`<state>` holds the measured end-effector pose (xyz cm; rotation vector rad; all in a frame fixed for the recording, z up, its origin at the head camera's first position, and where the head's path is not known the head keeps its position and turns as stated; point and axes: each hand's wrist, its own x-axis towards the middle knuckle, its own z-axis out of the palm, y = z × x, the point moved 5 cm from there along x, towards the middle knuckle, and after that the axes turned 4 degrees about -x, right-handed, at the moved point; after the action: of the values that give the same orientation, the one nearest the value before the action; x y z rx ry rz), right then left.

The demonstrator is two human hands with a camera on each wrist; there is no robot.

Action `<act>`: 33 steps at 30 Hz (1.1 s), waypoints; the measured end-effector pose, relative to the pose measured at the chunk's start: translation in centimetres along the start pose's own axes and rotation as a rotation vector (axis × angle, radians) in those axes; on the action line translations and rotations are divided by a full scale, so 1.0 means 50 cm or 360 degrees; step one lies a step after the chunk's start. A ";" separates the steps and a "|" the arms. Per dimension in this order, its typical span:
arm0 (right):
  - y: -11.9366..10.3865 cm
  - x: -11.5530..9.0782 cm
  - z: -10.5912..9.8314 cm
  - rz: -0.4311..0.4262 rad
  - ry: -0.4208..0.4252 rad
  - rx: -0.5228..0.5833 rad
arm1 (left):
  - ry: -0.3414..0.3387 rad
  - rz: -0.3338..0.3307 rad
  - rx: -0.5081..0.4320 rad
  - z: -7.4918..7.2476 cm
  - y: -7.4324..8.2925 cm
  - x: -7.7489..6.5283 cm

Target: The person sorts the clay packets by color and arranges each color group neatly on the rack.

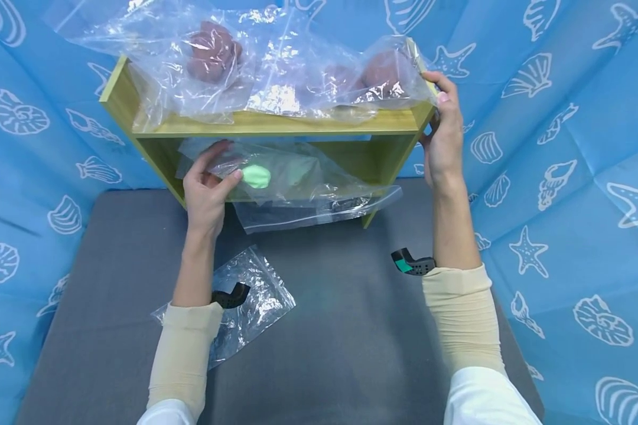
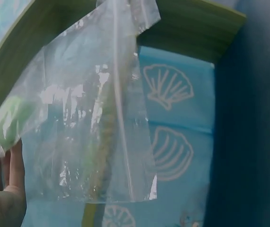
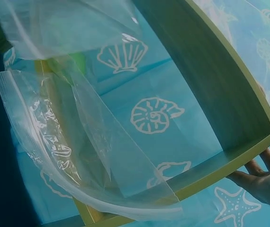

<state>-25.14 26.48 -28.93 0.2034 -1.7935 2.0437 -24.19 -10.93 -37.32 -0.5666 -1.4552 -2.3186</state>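
Observation:
My left hand (image 1: 204, 193) pinches a clear zip bag (image 1: 319, 213) between thumb and fingers at a light green lump (image 1: 256, 176) inside it. The bag spreads across the lower opening of a two-level wooden shelf (image 1: 292, 123), its zip edge hanging out over the front. A second, fainter green patch (image 1: 299, 170) shows through the plastic. At the shelf's right side panel, my right hand (image 1: 444, 133) grips the upper edge, thumb inward and fingers behind. In the right wrist view, those fingers (image 3: 263, 175) curl around the wooden edge.
On the upper shelf level lie clear bags with reddish-brown lumps (image 1: 211, 52) (image 1: 387, 74). Another clear zip bag (image 1: 255, 301) lies flat on the grey table (image 1: 329, 342), partly under my left forearm. Blue shell-print cloth (image 1: 574, 195) hangs around the table.

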 end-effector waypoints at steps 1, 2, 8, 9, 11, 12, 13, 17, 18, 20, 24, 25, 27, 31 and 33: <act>-0.001 0.000 0.000 -0.0002 0.0001 -0.0007 | 0.0010 0.0006 0.0002 0.006 -0.004 0.007; -0.001 0.000 -0.001 -0.0003 0.0002 -0.0012 | 0.0018 0.0015 0.0013 0.012 -0.008 0.013; -0.002 0.001 0.002 -0.0003 -0.0004 -0.0018 | 0.0197 -0.0042 0.0126 0.037 -0.045 0.049; -0.002 0.002 0.002 -0.0001 -0.0004 -0.0015 | 0.0221 -0.0064 0.0141 0.041 -0.052 0.052; -0.002 0.002 0.001 0.0004 0.0000 -0.0007 | 0.0250 -0.0095 0.0185 0.048 -0.069 0.058; -0.001 0.002 0.001 0.0005 0.0003 -0.0006 | 0.0254 -0.0105 0.0210 0.051 -0.076 0.059; -0.001 0.001 0.000 0.0003 0.0004 -0.0005 | 0.0255 -0.0114 0.0225 0.055 -0.083 0.060; -0.001 0.001 0.000 -0.0002 0.0000 -0.0003 | 0.0276 -0.0184 0.0230 0.064 -0.106 0.060; -0.002 0.001 0.000 -0.0006 -0.0002 -0.0008 | 0.0283 -0.0216 0.0237 0.065 -0.111 0.059; -0.002 0.003 0.000 -0.0013 -0.0004 -0.0007 | 0.0290 -0.0288 0.0270 0.067 -0.122 0.058; -0.002 0.005 -0.001 -0.0009 -0.0002 -0.0018 | 0.0252 -0.0382 0.0373 0.066 -0.141 0.052; -0.002 0.004 -0.001 -0.0007 -0.0003 -0.0021 | 0.0240 -0.0384 0.0396 0.065 -0.144 0.050; -0.001 0.003 -0.001 -0.0004 -0.0008 -0.0040 | 0.0218 -0.0360 0.0492 0.065 -0.146 0.048; 0.000 0.001 -0.001 -0.0009 -0.0018 -0.0064 | 0.0203 -0.0192 0.0937 0.067 -0.134 0.044; 0.001 0.000 -0.001 -0.0012 -0.0025 -0.0065 | 0.0208 -0.0115 0.1185 0.069 -0.124 0.041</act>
<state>-25.15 26.54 -29.01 0.2143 -1.8394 2.0035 -28.45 -5.38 -39.71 -0.1447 -2.1093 -1.6209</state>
